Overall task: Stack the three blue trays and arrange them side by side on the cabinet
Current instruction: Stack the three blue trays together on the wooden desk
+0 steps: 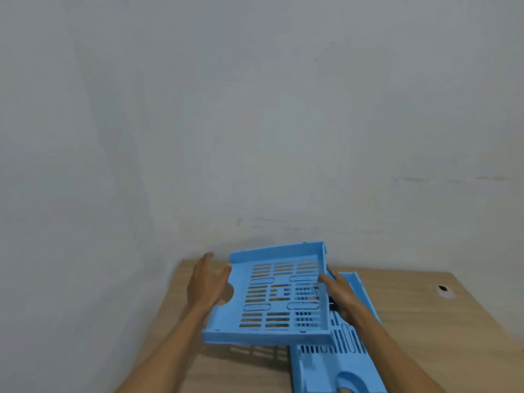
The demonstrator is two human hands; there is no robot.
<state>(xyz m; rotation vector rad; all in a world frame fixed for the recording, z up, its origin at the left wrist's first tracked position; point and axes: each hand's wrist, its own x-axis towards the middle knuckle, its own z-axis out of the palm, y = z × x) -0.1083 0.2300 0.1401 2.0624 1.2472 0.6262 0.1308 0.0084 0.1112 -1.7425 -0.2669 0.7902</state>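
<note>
A light blue slotted tray [272, 296] hangs tilted above the wooden cabinet top [425, 321], held between both hands. My left hand [208, 282] grips its left edge beside the round cut-out. My right hand [338, 293] grips its right wall. A second blue tray [340, 361] lies flat on the cabinet below and to the right, partly under the raised one, running off the bottom of the frame. No third tray shows.
A plain grey wall [255, 109] rises right behind the cabinet and along its left side. A small dark hole [442, 288] sits in the cabinet top at the far right. Bare wood lies to the right of the trays.
</note>
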